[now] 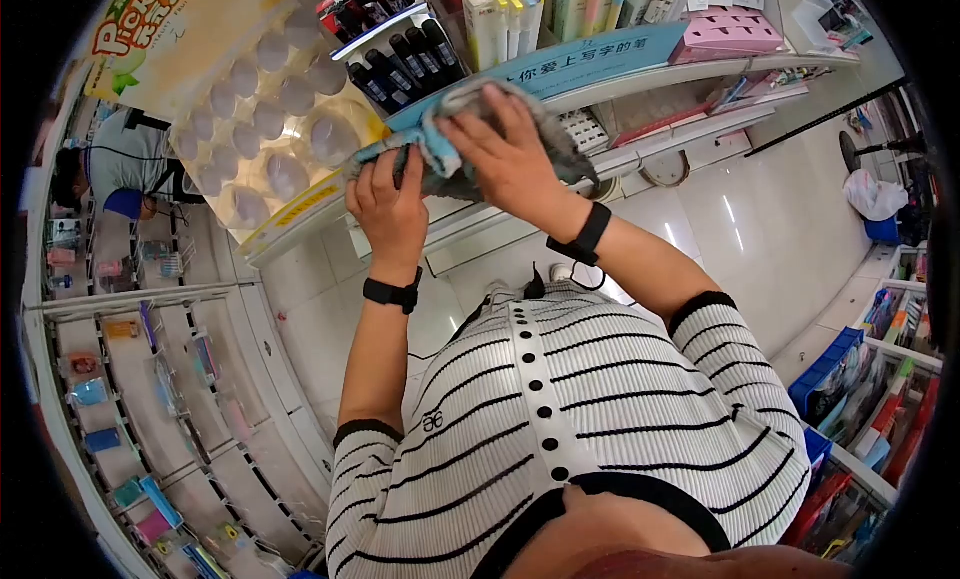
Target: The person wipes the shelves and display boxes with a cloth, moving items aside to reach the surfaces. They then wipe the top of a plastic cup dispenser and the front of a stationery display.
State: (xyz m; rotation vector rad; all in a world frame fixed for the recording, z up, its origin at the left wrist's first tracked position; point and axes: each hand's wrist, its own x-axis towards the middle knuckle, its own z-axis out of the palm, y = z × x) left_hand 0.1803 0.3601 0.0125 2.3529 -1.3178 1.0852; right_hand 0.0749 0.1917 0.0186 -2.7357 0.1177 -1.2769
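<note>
A grey cloth with a light blue patch [560,144] lies bunched at the shelf's front edge, under both hands. My left hand [388,201] has its fingers curled over the cloth's left end, beside the tray of round clear cups [270,119]. My right hand [515,164] presses on the cloth's middle, its fingers bent into the fabric. Just behind the cloth runs a blue strip with printed characters [590,64], and black markers [405,64] stand in a holder above my left hand.
Pen boxes [503,19] and a pink box [728,34] line the shelf top. At the left, another person [130,164] bends near shelves of small packaged goods [105,439]. A blue basket [825,374] and packed racks stand at the right. Tiled floor [700,219] shows beyond the shelf.
</note>
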